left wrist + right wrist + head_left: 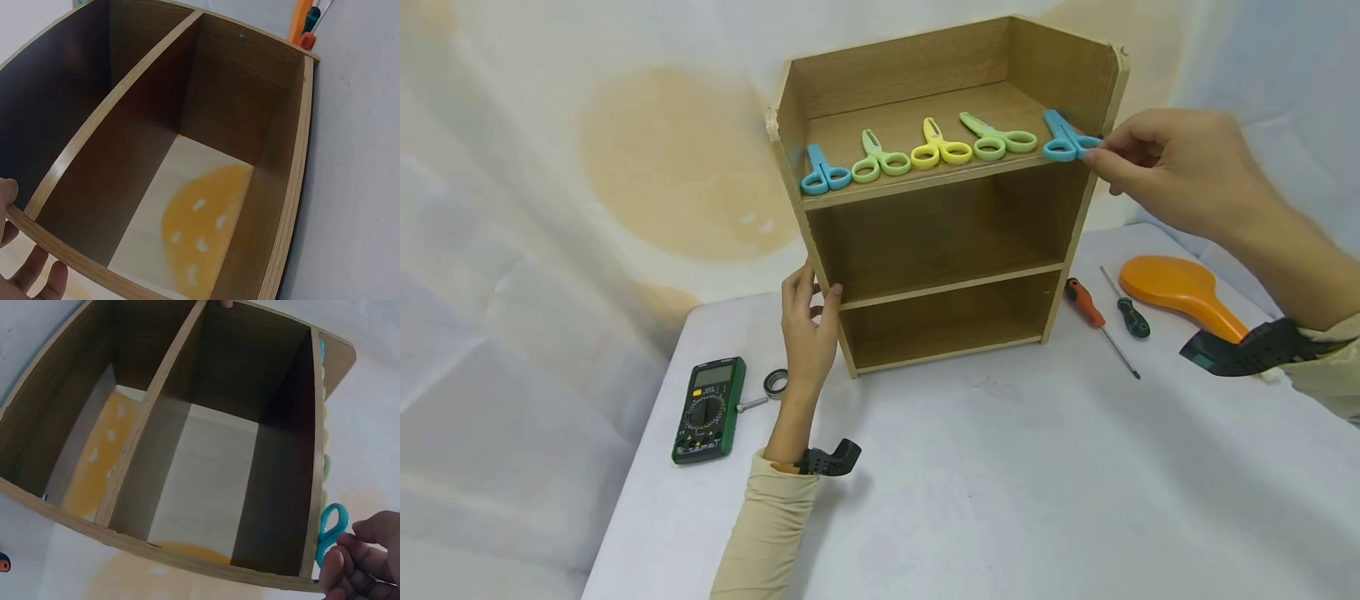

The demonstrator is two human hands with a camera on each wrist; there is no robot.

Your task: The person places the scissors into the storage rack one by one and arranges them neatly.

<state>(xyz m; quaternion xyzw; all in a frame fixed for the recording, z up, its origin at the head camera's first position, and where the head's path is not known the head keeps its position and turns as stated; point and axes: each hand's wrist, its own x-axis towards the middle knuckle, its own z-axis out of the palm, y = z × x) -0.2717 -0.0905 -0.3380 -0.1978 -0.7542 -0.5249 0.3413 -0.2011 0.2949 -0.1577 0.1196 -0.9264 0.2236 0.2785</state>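
Note:
A small wooden shelf [951, 283] stands upright on the white table. My left hand [808, 329] holds its left side panel, thumb over the front edge and fingers behind; in the left wrist view the fingers [37, 272] curl below that edge. At the top tier's right end, my right hand [1187, 167] pinches a handle loop of blue scissors [1063, 137]. The loop [333, 526] juts past the board in the right wrist view. Leftward along the same tier lie light green scissors [992, 137], yellow scissors [936, 148], smaller green scissors [876, 158] and another blue pair [822, 173].
Left of the shelf lie a green-cased multimeter [707, 410], a bolt [752, 404] and a ring-shaped bearing [775, 382]. To the right are an orange-handled screwdriver [1084, 302], a green-handled screwdriver [1131, 317] and an orange paddle-shaped object [1172, 283]. Pale cloth hangs behind.

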